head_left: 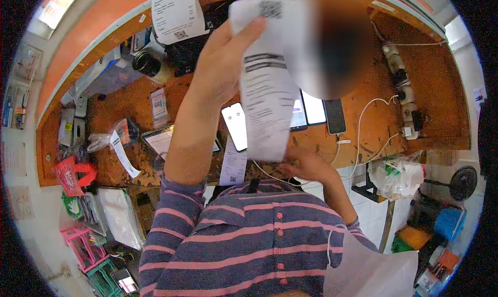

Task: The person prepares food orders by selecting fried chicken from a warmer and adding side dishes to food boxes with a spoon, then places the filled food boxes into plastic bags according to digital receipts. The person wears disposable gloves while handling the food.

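Observation:
My left hand [223,58] is raised over the desk and closed on a long printed receipt [267,100], its thumb lying near the QR code at the top. The paper hangs down in front of several phones. Lower and to the right, my right hand [308,164] is near the desk's front edge, fingers spread, with nothing visible in it. A phone with a bright white screen [235,128] lies left of the receipt. Right of it are another lit phone [314,109] and a dark phone [336,115] with a cable plugged in.
A second receipt [233,162] lies at the desk's [373,126] front edge; another printed slip [176,14] is at the back. A tablet [158,139] lies left. White cables run to a power strip [399,74]. A blurred round patch covers the upper right.

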`<state>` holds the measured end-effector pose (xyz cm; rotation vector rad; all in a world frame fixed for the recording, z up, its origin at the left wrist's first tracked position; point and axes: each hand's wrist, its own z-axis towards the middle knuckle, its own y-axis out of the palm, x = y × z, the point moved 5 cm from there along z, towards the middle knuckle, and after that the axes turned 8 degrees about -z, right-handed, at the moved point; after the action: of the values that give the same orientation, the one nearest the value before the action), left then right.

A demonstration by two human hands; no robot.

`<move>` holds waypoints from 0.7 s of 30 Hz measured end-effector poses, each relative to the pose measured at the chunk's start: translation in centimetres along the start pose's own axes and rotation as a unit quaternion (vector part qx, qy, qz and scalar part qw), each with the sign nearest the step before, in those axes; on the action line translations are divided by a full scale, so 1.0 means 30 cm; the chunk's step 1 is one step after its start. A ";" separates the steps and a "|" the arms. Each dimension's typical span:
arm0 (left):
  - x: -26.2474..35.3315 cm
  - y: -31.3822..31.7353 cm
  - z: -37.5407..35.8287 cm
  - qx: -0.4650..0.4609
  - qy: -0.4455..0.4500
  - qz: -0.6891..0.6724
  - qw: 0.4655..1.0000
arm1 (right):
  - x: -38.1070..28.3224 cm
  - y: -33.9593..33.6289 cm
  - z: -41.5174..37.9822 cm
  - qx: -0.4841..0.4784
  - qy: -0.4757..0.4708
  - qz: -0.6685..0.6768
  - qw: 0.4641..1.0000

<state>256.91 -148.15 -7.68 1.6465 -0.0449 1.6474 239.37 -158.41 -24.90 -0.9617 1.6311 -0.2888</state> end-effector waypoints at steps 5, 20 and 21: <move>-0.051 -0.133 -0.135 0.104 -0.020 0.097 0.990 | 0.388 0.059 0.165 0.273 0.146 -0.203 0.929; -0.254 -0.207 -0.311 -0.239 -0.233 0.438 0.835 | -0.012 -0.192 0.164 0.269 -0.165 0.213 0.925; -0.271 -0.196 -0.315 -0.291 -0.220 0.472 0.803 | -0.099 -0.187 0.140 0.213 -0.150 0.226 0.939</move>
<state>250.97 -143.01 -19.00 1.5147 -1.6720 1.5688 245.57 -158.59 -20.51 -0.2700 1.3802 -0.1579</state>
